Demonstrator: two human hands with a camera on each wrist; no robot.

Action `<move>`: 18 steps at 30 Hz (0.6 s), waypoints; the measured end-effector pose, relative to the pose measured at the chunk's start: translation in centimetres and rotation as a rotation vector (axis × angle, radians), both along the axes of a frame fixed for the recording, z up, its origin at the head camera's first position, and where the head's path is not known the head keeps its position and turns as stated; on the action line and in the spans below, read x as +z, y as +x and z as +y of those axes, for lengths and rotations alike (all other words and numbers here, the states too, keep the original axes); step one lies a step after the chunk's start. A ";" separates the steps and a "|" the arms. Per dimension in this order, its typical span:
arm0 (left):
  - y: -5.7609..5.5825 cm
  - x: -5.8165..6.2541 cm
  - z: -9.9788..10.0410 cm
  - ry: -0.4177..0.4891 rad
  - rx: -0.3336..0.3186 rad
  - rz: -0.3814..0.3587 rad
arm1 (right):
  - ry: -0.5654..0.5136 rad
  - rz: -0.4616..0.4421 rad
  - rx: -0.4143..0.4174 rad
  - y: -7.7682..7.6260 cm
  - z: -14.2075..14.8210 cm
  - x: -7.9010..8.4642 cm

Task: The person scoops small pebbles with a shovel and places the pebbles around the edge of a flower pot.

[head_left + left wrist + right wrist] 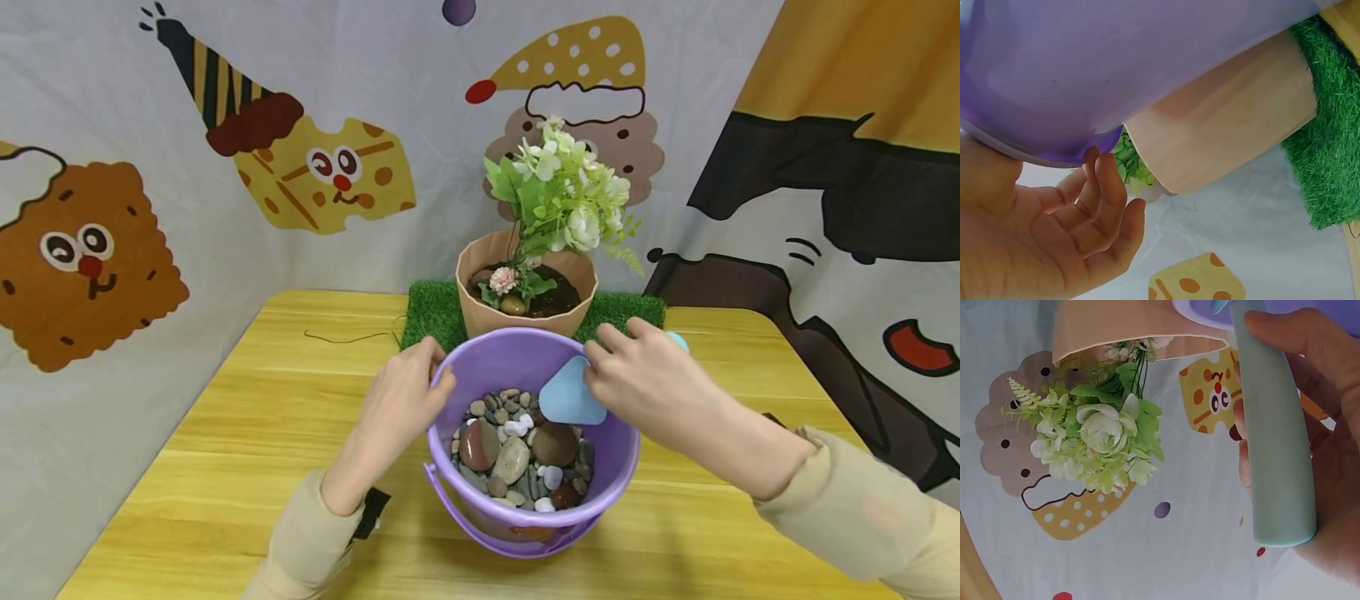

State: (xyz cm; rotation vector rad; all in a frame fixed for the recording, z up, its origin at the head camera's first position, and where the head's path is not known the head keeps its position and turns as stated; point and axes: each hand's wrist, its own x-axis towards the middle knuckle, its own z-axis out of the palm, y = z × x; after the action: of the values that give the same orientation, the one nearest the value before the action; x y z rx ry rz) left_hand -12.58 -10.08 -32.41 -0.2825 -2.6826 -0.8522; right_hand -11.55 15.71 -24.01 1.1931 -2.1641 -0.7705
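A purple bucket [619, 467] stands on the table, its handle hanging down at the near side. Pebbles [512, 461] of mixed sizes, grey, brown and white, cover its bottom. My left hand [401, 392] holds the bucket's left rim; in the left wrist view its fingers [1110, 194] curve by the outside of the rim and the thumb is partly hidden. In my right hand [660, 379] is a light blue toy shovel [570, 396], its blade inside the bucket above the pebbles. The right wrist view shows the thumb and fingers wrapped round the shovel's handle [1279, 444].
Right behind the bucket, a peach flowerpot [480, 308] with dark soil and white-green flowers [573, 196] stands on an artificial grass mat [435, 312]. A thin dark wire [348, 340] lies left of it on the wooden table [247, 433]. A cartoon-printed cloth [360, 50] hangs behind.
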 end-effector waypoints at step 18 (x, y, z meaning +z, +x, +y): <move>0.4 0.4 0.0 -0.083 -0.003 0.069 | 0.083 0.090 0.069 0.5 -0.7 -0.6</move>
State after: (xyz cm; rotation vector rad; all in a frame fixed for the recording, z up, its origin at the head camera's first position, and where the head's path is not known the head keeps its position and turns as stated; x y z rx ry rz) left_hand -12.22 -10.04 -32.02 -0.3293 -2.6577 -0.7193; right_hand -11.09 15.00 -24.56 1.2437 -2.0245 -0.8746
